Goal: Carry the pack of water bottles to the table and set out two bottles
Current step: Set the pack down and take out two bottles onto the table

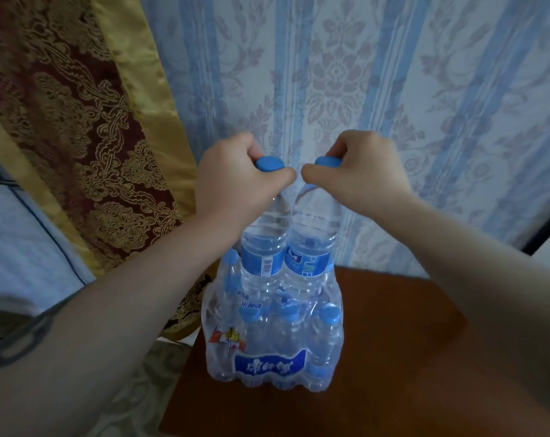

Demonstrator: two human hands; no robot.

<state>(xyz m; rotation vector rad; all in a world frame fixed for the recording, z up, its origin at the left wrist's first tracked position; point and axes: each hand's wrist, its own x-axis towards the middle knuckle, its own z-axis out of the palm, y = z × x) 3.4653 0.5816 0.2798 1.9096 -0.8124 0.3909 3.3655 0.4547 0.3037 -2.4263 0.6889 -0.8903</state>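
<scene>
Left hand, right hand each clenched on upright bottle neck, caps up, above pack on table

Both forearms are showing bare from elbow to wrist, with no sleeve reaching into view on either side. The left hand and right hand are wearing no gloves, rings or watch. A dark, blurred marking, perhaps a tattoo, is running across the left arm near the elbow; its pattern is too smeared to make out.
</scene>
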